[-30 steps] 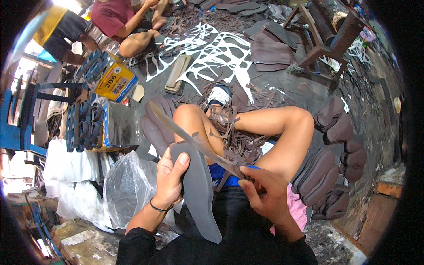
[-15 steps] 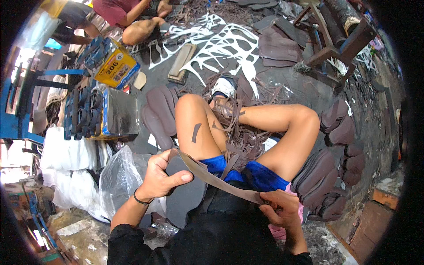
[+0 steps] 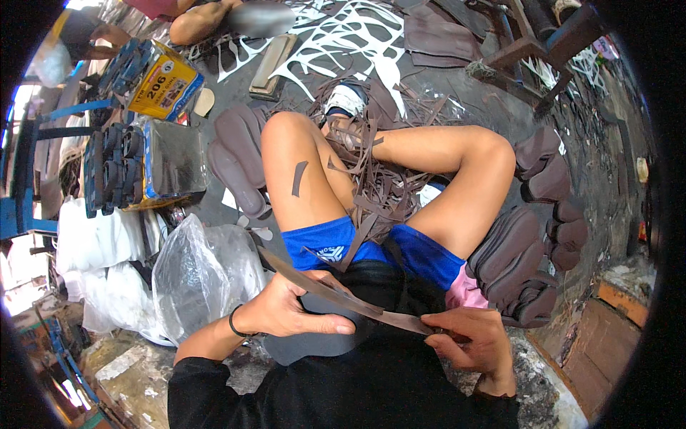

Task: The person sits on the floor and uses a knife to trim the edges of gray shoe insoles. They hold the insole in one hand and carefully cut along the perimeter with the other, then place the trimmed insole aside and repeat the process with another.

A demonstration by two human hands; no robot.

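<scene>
A long, thin brown strip (image 3: 325,291), seen nearly edge-on, slants across my lap between both hands. My left hand (image 3: 293,313) is closed round its left part, thumb stretched toward the right and the other fingers mostly hidden behind it. At the strip's right end, my right hand (image 3: 470,334) pinches with bent fingers. Whether a small tool is also in that hand, I cannot tell. Below my left hand lies a dark grey, rounded flat piece (image 3: 307,350). Thin brown offcuts (image 3: 379,182) are heaped between my legs, and a small dark scrap (image 3: 299,179) rests on my left leg.
Brown soles (image 3: 504,247) are stacked at my right, with more soles (image 3: 236,168) by my left knee. Clear plastic (image 3: 204,279) and yellow boxes (image 3: 163,91) holding sandals are on the left. Ahead are white cut-out sheets (image 3: 343,36) and a metal frame (image 3: 518,53).
The view has shifted, so the scene sits higher. My left hand has come lower and nearer my right hand. The strip, bowed before, now looks straighter.
</scene>
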